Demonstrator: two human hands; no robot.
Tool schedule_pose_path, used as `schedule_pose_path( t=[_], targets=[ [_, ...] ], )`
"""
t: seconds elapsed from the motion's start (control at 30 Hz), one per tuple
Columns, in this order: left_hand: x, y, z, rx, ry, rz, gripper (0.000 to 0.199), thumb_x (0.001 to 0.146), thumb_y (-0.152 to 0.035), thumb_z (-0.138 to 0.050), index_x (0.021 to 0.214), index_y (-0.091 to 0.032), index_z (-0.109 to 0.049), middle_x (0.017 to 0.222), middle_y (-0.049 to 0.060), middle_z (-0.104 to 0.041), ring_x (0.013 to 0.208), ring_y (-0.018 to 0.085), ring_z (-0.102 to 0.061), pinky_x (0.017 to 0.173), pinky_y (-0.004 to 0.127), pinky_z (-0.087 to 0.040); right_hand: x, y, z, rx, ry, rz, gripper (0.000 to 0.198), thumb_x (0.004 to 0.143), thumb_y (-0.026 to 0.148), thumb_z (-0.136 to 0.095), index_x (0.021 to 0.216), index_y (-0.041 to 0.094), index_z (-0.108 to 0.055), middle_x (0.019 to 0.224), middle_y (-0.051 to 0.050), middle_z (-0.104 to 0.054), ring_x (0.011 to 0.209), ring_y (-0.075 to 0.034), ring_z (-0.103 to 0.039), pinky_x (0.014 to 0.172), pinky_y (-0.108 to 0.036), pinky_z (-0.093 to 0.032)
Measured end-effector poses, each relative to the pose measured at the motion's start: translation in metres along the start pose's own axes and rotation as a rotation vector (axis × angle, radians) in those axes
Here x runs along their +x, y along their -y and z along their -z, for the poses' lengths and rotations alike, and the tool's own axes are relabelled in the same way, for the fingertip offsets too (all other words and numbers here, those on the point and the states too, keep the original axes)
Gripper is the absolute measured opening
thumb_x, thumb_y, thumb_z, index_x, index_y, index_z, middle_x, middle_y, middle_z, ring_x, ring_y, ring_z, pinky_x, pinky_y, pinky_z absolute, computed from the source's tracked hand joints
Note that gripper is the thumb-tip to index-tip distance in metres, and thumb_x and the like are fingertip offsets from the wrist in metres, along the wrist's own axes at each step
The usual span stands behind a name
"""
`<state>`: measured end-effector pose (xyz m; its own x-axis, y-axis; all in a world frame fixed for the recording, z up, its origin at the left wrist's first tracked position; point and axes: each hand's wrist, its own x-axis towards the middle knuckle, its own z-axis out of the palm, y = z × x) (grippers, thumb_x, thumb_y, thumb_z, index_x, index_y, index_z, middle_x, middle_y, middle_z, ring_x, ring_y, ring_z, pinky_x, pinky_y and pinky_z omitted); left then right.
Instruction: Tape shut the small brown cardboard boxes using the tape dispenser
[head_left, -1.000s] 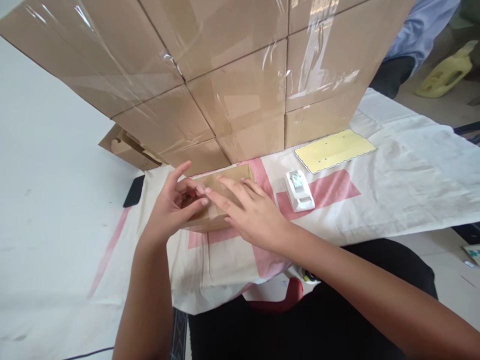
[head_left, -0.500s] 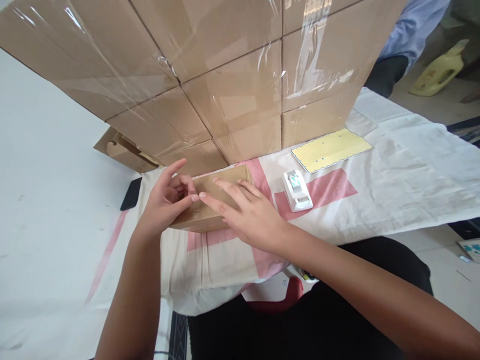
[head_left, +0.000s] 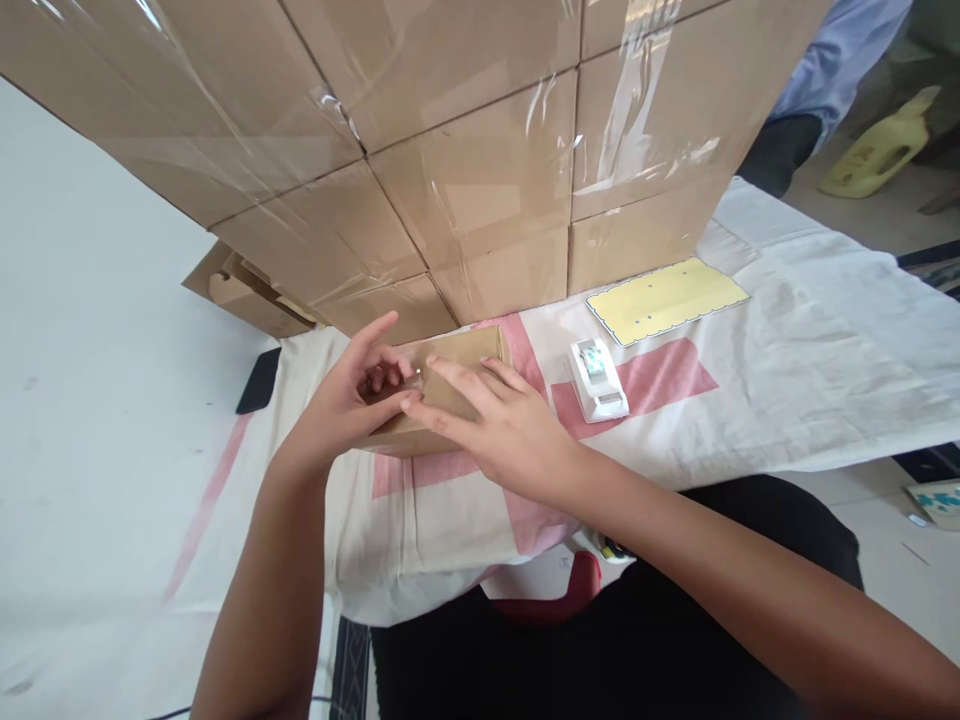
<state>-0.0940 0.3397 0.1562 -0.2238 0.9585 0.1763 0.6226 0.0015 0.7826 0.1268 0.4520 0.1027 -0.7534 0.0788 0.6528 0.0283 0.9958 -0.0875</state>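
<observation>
A small brown cardboard box [head_left: 457, 352] lies on the cloth in front of me, partly covered by both hands. My left hand [head_left: 360, 390] is over its left end, thumb and fingertips closed in a pinch, index finger raised. A clear shiny bit that looks like tape [head_left: 418, 376] shows at these fingertips. My right hand [head_left: 502, 415] rests across the box top with fingers stretched out. Its index fingertip meets the left thumb tip. To the right stands a white tape dispenser [head_left: 598, 382].
A tall stack of taped cardboard boxes [head_left: 480, 170] rises right behind. An opened carton [head_left: 255, 295] and a black phone-like object [head_left: 259, 382] lie to the left. A yellow scalloped card [head_left: 667, 300] is at right. Beyond sit a person's sleeve [head_left: 844, 70] and a yellow jug [head_left: 881, 150].
My left hand has slid a little to the right along the box top, and its fingertips are nearer the right hand. The right hand stays nearly in place on the box.
</observation>
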Motion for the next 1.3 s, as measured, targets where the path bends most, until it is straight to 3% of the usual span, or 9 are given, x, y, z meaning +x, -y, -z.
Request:
schedule_pose_path(
  t=[0.1,0.27,0.43,0.6,0.77,1.03,1.2,1.27,1.3],
  targets=[
    [-0.002,0.003,-0.002,0.056,-0.037,-0.012,0.084,0.086,-0.036,-0.083,0.159,-0.037,-0.041,0.102,0.003,-0.066,0.085,0.015,-0.058,0.075,0.028,-0.049,0.002,0.002,0.003,-0.010,0.041,0.013,0.053,0.101,0.003,-0.052,0.148,0.027,-0.063,0.163,-0.015,-0.039,0.119,-0.026,-0.060,0.116,-0.054,-0.042],
    [-0.002,0.011,0.000,0.120,-0.056,-0.037,0.087,0.086,-0.043,-0.082,0.161,-0.036,-0.039,0.103,0.005,-0.068,0.088,0.018,-0.060,0.076,0.032,-0.048,0.012,0.013,0.011,-0.043,0.209,-0.014,0.058,0.098,0.010,-0.063,0.155,0.021,-0.055,0.147,-0.015,-0.055,0.128,-0.030,-0.053,0.116,-0.053,-0.042],
    [0.002,0.017,0.002,0.234,-0.095,-0.026,0.088,0.082,-0.052,-0.082,0.158,-0.032,-0.042,0.125,0.009,-0.068,0.106,0.023,-0.063,0.082,0.034,-0.049,0.018,0.015,0.014,-0.031,0.274,-0.025,0.048,0.104,0.014,-0.060,0.150,0.023,-0.059,0.138,-0.013,-0.058,0.123,-0.030,-0.053,0.112,-0.056,-0.043],
    [0.011,0.016,-0.003,0.319,-0.101,0.201,0.086,0.083,-0.062,-0.070,0.158,-0.032,-0.042,0.144,0.010,-0.062,0.134,0.031,-0.057,0.115,0.051,-0.043,0.017,0.010,0.015,-0.012,0.260,0.004,0.046,0.104,0.014,-0.058,0.148,0.028,-0.064,0.148,-0.011,-0.053,0.124,-0.030,-0.051,0.104,-0.051,-0.045],
    [0.021,0.015,-0.006,0.332,-0.111,0.263,0.083,0.080,-0.064,-0.063,0.154,-0.032,-0.049,0.137,0.008,-0.065,0.131,0.031,-0.060,0.117,0.052,-0.042,0.018,0.010,0.018,-0.046,0.282,0.010,0.050,0.102,0.010,-0.056,0.146,0.032,-0.066,0.162,-0.013,-0.040,0.126,-0.030,-0.051,0.099,-0.048,-0.046],
    [0.033,0.010,-0.016,0.366,-0.174,0.278,0.062,0.084,-0.062,-0.061,0.139,-0.033,-0.064,0.119,0.003,-0.073,0.114,0.028,-0.066,0.108,0.046,-0.050,0.012,0.003,0.014,-0.005,0.206,0.019,0.047,0.100,0.010,-0.059,0.137,0.036,-0.073,0.153,-0.008,-0.049,0.121,-0.029,-0.051,0.103,-0.048,-0.045],
    [0.031,0.009,-0.016,0.364,-0.199,0.267,0.060,0.085,-0.062,-0.058,0.136,-0.031,-0.067,0.117,0.005,-0.075,0.113,0.031,-0.068,0.112,0.053,-0.047,-0.012,-0.014,-0.009,0.249,-0.056,-0.005,0.021,0.097,0.017,-0.067,0.104,0.029,-0.082,0.140,-0.005,-0.057,0.134,-0.026,-0.046,0.116,-0.045,-0.041],
    [0.030,0.009,-0.015,0.339,-0.219,0.253,0.059,0.086,-0.059,-0.056,0.136,-0.029,-0.067,0.120,0.007,-0.074,0.116,0.031,-0.067,0.113,0.052,-0.047,-0.020,-0.023,-0.019,0.356,-0.171,-0.102,0.023,0.095,0.024,-0.071,0.117,0.028,-0.077,0.144,-0.008,-0.053,0.142,-0.027,-0.042,0.123,-0.048,-0.038],
    [0.029,0.009,-0.015,0.322,-0.227,0.246,0.058,0.087,-0.058,-0.056,0.136,-0.029,-0.067,0.121,0.007,-0.074,0.118,0.030,-0.066,0.113,0.050,-0.048,-0.022,-0.028,-0.024,0.421,-0.201,-0.157,0.038,0.093,0.030,-0.075,0.130,0.027,-0.072,0.149,-0.010,-0.048,0.147,-0.029,-0.038,0.126,-0.050,-0.036]
  ],
)
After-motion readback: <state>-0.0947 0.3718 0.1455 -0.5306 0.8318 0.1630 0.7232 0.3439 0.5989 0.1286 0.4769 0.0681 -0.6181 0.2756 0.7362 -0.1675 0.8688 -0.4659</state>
